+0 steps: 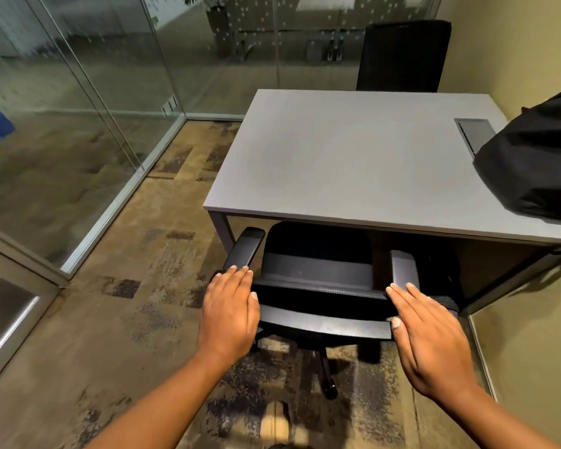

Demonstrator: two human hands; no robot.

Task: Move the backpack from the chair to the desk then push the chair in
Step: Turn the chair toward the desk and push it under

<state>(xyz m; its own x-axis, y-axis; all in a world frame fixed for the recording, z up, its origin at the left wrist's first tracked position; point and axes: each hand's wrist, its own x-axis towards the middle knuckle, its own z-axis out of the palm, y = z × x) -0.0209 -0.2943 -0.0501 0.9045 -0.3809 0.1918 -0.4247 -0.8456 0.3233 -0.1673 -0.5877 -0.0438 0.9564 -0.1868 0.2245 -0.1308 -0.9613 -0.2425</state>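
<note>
A black backpack [535, 160] lies on the right end of the grey desk [353, 157], partly cut off by the frame's right edge. A black office chair [318, 270] stands at the desk's near edge, its seat partly under the top. My left hand [229, 314] lies flat with straight fingers at the left end of the chair's back, just behind the left armrest [245, 247]. My right hand [434, 338] lies flat at the right end of the chair's back, near the right armrest [404, 268]. Neither hand is curled around anything.
A second black chair [402, 55] stands at the desk's far side. Glass partitions [88, 102] close the room on the left and at the back. A yellow wall [531, 351] runs along the right. Patterned carpet [127, 319] covers the floor. A cable hatch [473, 131] is set in the desk.
</note>
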